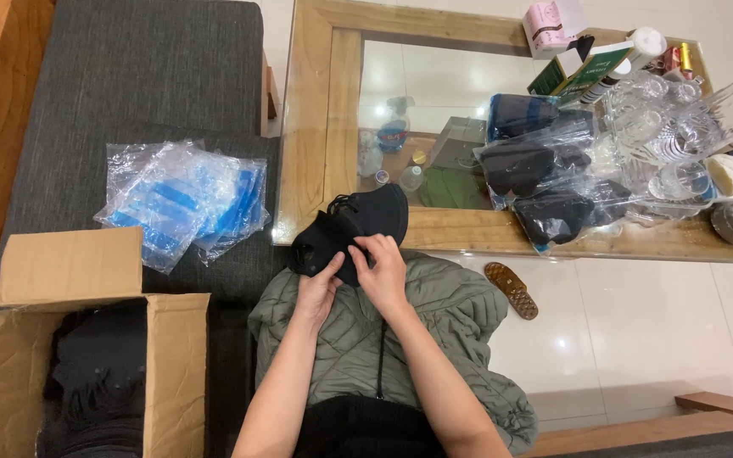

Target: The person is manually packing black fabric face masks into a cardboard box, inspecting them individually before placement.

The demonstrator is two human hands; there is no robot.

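Both hands over lap, on olive jacket (pixel 434 322). Left hand (pixel 320 288) and right hand (pixel 383 267) each in closed grip pinching one black fabric piece (pixel 358 225), held between them just before the surface (pixel 316 127). Left: one open cardboard box (pixel 171 365), one pile of clear bags (pixel 184 199). Three bagged black pieces (pixel 545 182) on surface.

Black shoe (pixel 358 227), laced, lying sideways over lap, toe pointing right.
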